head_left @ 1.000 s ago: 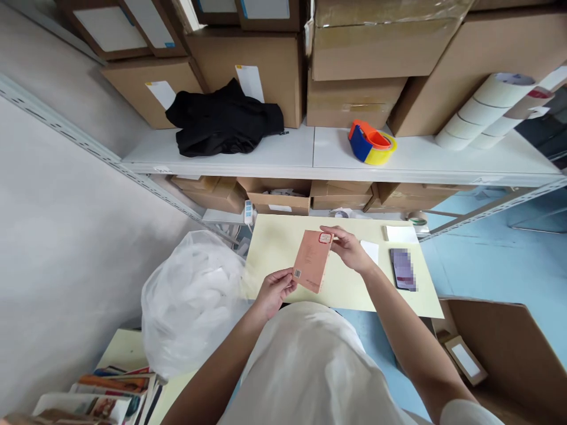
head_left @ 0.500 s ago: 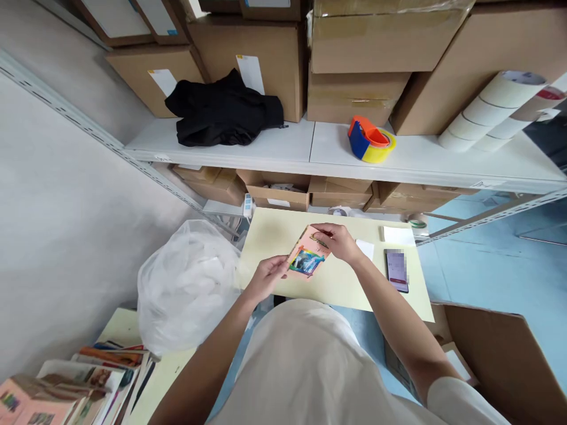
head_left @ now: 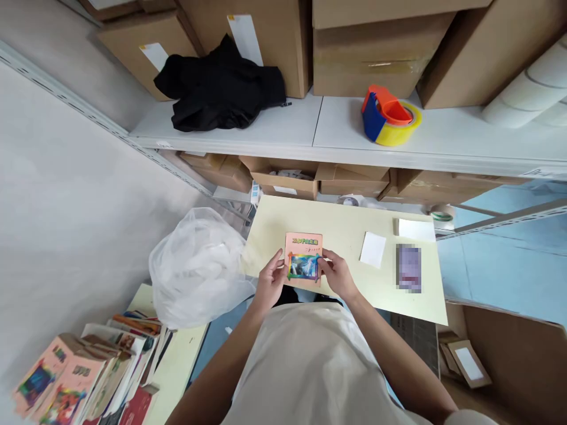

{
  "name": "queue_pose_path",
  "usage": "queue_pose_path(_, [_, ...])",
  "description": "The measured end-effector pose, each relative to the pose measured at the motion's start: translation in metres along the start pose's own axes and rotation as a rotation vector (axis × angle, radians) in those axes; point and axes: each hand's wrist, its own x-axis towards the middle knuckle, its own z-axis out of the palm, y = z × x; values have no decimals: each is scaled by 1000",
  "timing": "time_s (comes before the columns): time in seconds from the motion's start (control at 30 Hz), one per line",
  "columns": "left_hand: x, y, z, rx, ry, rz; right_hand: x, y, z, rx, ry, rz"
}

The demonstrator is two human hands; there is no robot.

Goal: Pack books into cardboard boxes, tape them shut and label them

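Observation:
A small pink book (head_left: 303, 243) with a colourful framed picture on its cover is held upright to my view, over the front part of the pale yellow table (head_left: 341, 227). My left hand (head_left: 271, 280) grips its left edge, thumb on the cover. On the right edge, my right hand (head_left: 336, 273) is closed with the thumb in front; the fingers behind the book are hidden. To the right lie a white slip of paper (head_left: 372, 249), a stack of white sheets (head_left: 416, 229) and a phone (head_left: 408, 268), blurred out.
A white plastic bag (head_left: 197, 265) bulges at the table's left. Piled books (head_left: 101, 360) stand lower left. An open cardboard box (head_left: 509, 360) is at lower right. The shelf (head_left: 283, 139) ahead carries a tape dispenser (head_left: 390, 117), black cloth (head_left: 225, 88) and cartons.
The book has turned from tilted to straight, its full front cover facing me. My right hand has moved from its top to its right edge. The view has shifted.

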Motion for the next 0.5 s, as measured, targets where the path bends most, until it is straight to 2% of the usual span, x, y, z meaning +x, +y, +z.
queue_pose_path(0.13, [-1,-22,-12,62,-17,-66,-10,31,14,-103,8,61])
queue_pose_path(0.27, [14,-40,-37,118,46,-84,2,44,31,-233,-18,26])
queue_pose_path(0.37, [45,-45,-58,145,30,-88,33,52,49,-193,-12,93])
queue_pose_path(0.5, [118,-49,-80,264,28,-35,102,67,77,-82,107,220])
